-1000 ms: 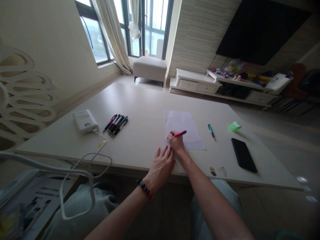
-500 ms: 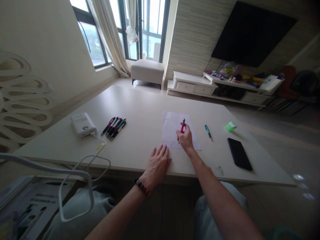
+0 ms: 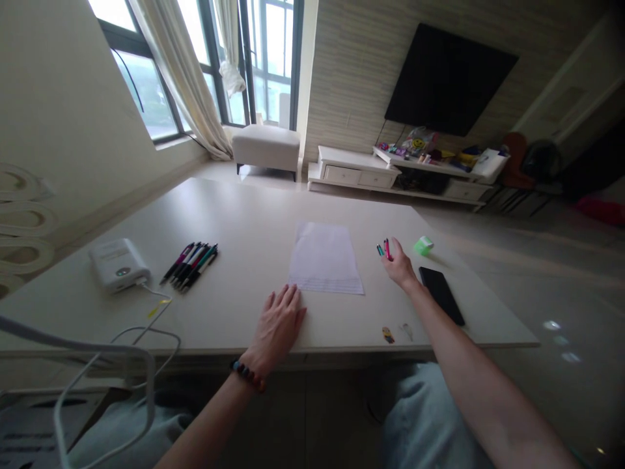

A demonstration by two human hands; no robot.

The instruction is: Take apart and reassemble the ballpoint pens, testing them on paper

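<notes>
My left hand [image 3: 279,320] lies flat on the table with the fingers stretched out, its fingertips at the lower left corner of a sheet of white paper [image 3: 325,257]. To the right of the paper, my right hand [image 3: 401,267] holds a pink pen [image 3: 387,249] at the fingers. Just left of that pen shows the upper end of a teal pen [image 3: 379,249]; the rest of it is hidden by the hand. Several pens [image 3: 190,266] of mixed colours lie side by side to the left of the paper.
A black phone [image 3: 441,294] and a small green-and-white object [image 3: 424,245] sit beside my right arm. Near the table's front edge are a small yellow figure [image 3: 387,335] and a clear trinket [image 3: 406,331]. At left, a white power bank [image 3: 120,266] trails a white cable [image 3: 159,316].
My right hand has carried the pink pen off the paper, rightward to the teal pen. My left hand stays by the paper's corner. The whole view has swung a little to the right.
</notes>
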